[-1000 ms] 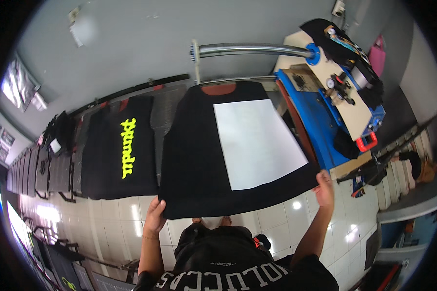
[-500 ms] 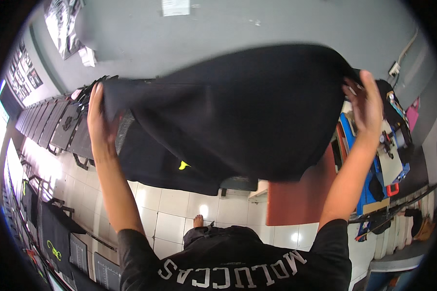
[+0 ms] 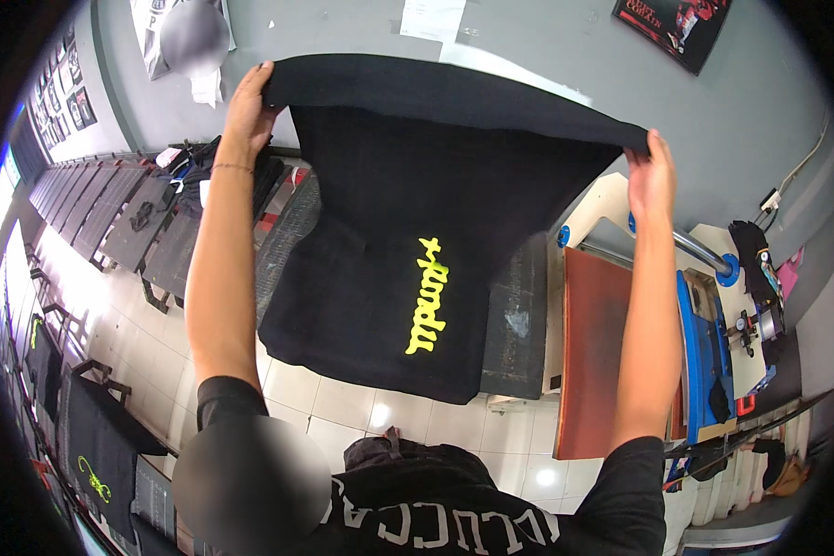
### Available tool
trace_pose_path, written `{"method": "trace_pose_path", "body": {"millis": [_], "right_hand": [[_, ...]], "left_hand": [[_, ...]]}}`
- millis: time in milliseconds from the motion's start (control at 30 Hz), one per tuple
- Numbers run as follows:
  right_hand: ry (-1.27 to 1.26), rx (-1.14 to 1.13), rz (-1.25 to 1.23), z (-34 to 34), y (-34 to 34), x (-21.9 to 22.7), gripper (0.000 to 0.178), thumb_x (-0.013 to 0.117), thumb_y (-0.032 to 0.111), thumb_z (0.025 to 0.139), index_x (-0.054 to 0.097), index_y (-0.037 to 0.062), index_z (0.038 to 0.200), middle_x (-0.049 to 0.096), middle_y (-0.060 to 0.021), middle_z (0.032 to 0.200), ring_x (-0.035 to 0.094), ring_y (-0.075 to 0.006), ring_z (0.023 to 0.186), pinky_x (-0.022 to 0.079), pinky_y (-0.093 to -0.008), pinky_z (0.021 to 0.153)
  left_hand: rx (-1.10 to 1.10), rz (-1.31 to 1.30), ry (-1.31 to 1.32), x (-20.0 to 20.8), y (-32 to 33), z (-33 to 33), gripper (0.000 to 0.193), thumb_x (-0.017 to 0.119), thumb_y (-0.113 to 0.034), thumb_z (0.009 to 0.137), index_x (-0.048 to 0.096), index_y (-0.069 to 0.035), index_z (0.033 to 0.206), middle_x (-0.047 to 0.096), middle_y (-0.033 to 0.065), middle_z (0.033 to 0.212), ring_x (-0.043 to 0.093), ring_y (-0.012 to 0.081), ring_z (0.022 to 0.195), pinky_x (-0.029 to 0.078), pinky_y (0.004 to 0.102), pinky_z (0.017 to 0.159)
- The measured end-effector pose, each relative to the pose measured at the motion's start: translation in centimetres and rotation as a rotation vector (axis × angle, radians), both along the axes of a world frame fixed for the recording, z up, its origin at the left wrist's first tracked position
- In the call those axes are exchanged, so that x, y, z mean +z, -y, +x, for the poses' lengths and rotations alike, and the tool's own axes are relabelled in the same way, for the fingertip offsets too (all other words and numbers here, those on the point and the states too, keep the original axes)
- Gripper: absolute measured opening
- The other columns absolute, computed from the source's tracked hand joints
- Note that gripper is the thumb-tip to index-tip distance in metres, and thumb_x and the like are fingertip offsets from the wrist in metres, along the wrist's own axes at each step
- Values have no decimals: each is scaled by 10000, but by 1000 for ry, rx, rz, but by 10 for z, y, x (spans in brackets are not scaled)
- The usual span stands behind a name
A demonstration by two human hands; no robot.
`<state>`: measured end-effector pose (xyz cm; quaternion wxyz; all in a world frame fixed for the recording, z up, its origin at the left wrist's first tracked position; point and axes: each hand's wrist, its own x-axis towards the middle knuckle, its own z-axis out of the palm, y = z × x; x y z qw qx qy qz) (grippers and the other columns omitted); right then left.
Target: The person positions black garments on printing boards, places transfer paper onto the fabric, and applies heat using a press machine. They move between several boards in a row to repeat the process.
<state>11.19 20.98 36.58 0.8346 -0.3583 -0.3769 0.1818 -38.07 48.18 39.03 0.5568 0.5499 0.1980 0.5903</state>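
Observation:
A black cloth garment, seemingly a T-shirt (image 3: 371, 278), hangs stretched between my raised hands, with bright yellow lettering (image 3: 426, 306) printed on it. At its far left corner my left hand (image 3: 250, 107) is closed on the edge. My right hand (image 3: 651, 176) pinches the far right corner. Between them the far edge runs taut and folds over. The garment's near part lies on a dark grey board (image 3: 514, 320), whose right side shows beside the cloth.
Right of the board is a machine with a reddish-brown flat plate (image 3: 591, 371) and a blue frame (image 3: 709, 324). Dark boards (image 3: 93, 208) stand in a row at left, with a pile of cloths (image 3: 190, 176) nearby. Another printed black cloth (image 3: 97, 454) lies at lower left. A grey wall (image 3: 528, 37) is ahead.
The garment has swung from a blurred, billowing fold to a spread sheet, baring its yellow lettering. My left hand has risen and moved right; the right has shifted slightly left. The view has turned too.

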Motion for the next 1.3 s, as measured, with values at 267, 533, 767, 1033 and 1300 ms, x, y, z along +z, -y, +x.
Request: {"method": "trace_pose_path", "body": {"millis": [267, 533, 767, 1033, 1300], "right_hand": [[-286, -67, -193, -134, 115, -86, 133, 592, 226, 969, 594, 118, 1045, 624, -6, 1057, 586, -145, 1035, 485, -335, 848], [-412, -90, -730, -235, 191, -314, 265, 629, 322, 952, 502, 144, 802, 444, 64, 755, 438, -49, 688, 370, -221, 603], [-212, -88, -868, -278, 217, -425, 340, 602, 294, 973, 471, 90, 735, 407, 55, 687, 360, -51, 645, 316, -236, 578], [-208, 10, -973, -285, 243, -453, 242, 588, 228, 982, 535, 53, 825, 539, 12, 739, 569, -86, 668, 537, -272, 637], [-135, 66, -1185, -288, 248, -470, 184, 590, 172, 966, 596, -12, 956, 660, -95, 790, 656, -140, 656, 526, -274, 564]], "left_hand": [[51, -269, -92, -98, 106, -98, 448, 619, -250, 953, 521, 20, 1296, 611, 82, 1227, 557, 174, 1132, 398, 325, 1018], [127, -502, -292, -298, 153, -194, 201, 557, -212, 991, 634, -28, 1017, 677, 12, 992, 611, 102, 914, 462, 244, 852], [182, -672, -418, -417, 169, -247, 216, 555, -223, 987, 619, -47, 880, 621, -18, 820, 557, 78, 738, 454, 243, 700], [245, -664, -498, -423, 179, -254, 247, 549, -250, 993, 575, -66, 830, 551, -33, 784, 522, 77, 723, 447, 234, 681], [298, -764, -663, -504, 167, -301, 207, 606, -319, 955, 555, -126, 898, 555, -9, 808, 547, 113, 714, 481, 269, 659]]}}
